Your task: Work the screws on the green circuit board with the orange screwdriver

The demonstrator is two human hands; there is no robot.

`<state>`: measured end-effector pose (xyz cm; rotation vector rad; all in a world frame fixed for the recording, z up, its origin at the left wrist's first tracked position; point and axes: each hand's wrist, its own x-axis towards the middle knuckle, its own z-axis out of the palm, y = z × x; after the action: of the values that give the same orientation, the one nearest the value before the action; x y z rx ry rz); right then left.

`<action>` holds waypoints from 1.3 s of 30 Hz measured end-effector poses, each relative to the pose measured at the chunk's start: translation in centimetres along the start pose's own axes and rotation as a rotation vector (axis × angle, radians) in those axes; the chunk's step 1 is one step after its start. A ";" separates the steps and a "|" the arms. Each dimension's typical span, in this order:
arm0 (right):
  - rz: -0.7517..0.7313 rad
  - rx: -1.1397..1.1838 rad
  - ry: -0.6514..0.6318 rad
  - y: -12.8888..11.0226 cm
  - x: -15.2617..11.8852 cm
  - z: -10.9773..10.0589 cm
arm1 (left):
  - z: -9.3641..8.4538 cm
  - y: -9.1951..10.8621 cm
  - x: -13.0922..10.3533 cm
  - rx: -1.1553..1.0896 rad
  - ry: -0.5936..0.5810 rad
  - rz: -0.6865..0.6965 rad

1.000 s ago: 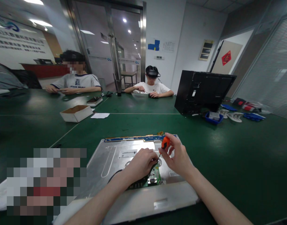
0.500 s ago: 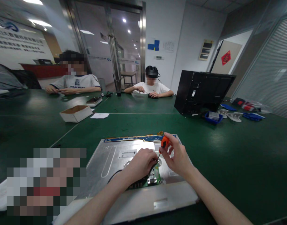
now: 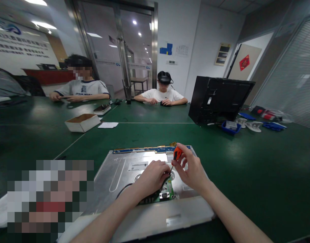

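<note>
My right hand (image 3: 189,167) pinches the orange and black handle of a screwdriver (image 3: 177,153), its shaft slanting down to the left. The tip meets the upper edge of a green circuit board (image 3: 167,187), close to the fingertips of my left hand (image 3: 156,173). Those left fingers are closed at the board's edge; what they hold, if anything, is hidden. Under both hands lies a silvery metal panel (image 3: 121,165) with a blue strip (image 3: 144,149) along its far edge. A dark cable (image 3: 123,190) curves out beside my left wrist.
A black monitor casing (image 3: 220,98) stands at the back right, with a blue tray (image 3: 230,127) before it. An open white box (image 3: 82,123) and paper (image 3: 108,125) lie left. Two people (image 3: 82,87) sit across the green table (image 3: 258,168). A pixelated patch covers the lower left.
The orange screwdriver handle has turned slightly in my right fingers. My left hand has stayed in place. Across the table, a person's hand has shifted a little.
</note>
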<state>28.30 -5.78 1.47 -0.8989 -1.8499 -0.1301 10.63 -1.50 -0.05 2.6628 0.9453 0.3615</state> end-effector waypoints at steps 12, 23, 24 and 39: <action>0.011 -0.045 0.013 0.3 -0.3 0.2 | 0.1 -0.1 0.0 -0.008 0.011 0.020; 0.005 -0.005 -0.010 0.0 0.0 0.0 | -0.1 0.3 0.0 0.053 0.016 0.001; 0.003 0.007 -0.014 -0.1 0.0 -0.1 | -0.1 0.3 0.0 0.053 0.016 -0.002; 0.005 -0.014 0.016 0.2 -0.1 0.1 | 0.2 0.5 0.0 0.123 0.031 0.007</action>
<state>28.34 -5.67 1.28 -0.9102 -1.8339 -0.1471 10.98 -1.85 -0.03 2.7787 0.9985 0.3575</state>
